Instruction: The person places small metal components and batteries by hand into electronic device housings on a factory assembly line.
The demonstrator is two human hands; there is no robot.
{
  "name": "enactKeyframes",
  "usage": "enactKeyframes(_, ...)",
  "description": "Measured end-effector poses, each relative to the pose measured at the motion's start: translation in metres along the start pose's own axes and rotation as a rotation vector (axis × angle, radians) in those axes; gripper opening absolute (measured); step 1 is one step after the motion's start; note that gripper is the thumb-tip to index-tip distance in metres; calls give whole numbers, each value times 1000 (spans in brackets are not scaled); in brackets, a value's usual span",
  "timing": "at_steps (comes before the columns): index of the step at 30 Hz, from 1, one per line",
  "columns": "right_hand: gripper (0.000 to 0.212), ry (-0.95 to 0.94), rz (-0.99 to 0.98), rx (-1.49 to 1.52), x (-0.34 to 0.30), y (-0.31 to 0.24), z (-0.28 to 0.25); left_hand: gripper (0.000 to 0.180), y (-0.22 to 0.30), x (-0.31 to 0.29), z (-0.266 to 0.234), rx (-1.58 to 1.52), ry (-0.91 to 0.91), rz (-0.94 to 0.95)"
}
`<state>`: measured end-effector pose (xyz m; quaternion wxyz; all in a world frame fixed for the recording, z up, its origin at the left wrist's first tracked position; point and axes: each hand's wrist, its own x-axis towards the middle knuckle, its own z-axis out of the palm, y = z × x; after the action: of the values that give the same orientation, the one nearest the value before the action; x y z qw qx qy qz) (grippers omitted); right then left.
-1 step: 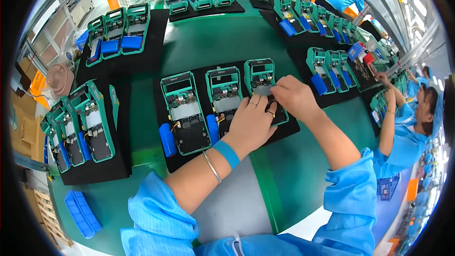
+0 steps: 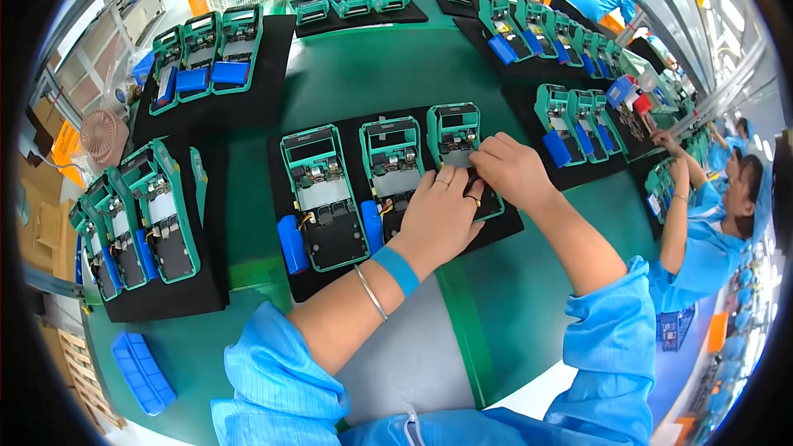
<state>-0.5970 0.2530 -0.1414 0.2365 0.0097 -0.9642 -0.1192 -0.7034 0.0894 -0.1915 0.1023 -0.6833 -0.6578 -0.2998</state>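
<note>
Three open green device housings lie in a row on a black mat. Both my hands are at the rightmost housing (image 2: 453, 116), whose lower half they cover. My left hand (image 2: 442, 211) reaches over it with fingers bent down and close together. Against its right side, my right hand (image 2: 512, 169) has its fingers curled in a pinch, nearly meeting the left fingertips. Anything small between the fingers is hidden. Beside my left hand lie the middle housing (image 2: 395, 183) and the left housing (image 2: 324, 194), each with a blue battery pack (image 2: 292, 244) along its left side.
More housings with blue packs stand on black mats (image 2: 215, 281) at left, far left and right. A blue divided tray (image 2: 144, 372) sits at the lower left of the green table (image 2: 380, 66). A pink fan (image 2: 105, 138) is at the left edge. Co-workers sit opposite and at right.
</note>
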Motion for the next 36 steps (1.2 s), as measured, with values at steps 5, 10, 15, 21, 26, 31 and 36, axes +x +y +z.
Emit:
enactKeyframes(5, 19, -53, -116, -77, 10, 3, 14, 56, -1, -3, 1, -3, -6, -31)
enactKeyframes(10, 13, -132, -146, -155, 15, 1, 12, 51, -2, -5, 9, -33, 59, -26)
enactKeyframes(15, 12, -164, -192, -219, 19, 1, 8, 52, -1, -4, 5, -28, 12, -48)
enactKeyframes(21, 14, -200, -197, -253, 21, 5, 12, 52, -2, -3, 5, -31, -23, -56)
enactKeyframes(26, 14, -218, -38, -259, 28, 4, 2, 53, 0, -2, 3, -12, 4, -30)
enactKeyframes(31, 16, -155, 13, -259, 28, -3, 7, 57, -1, -6, -10, -21, -61, -43)
enactKeyframes(36, 19, -124, 577, 93, -31, -10, -16, 65, -11, -31, -93, -166, 114, -114)
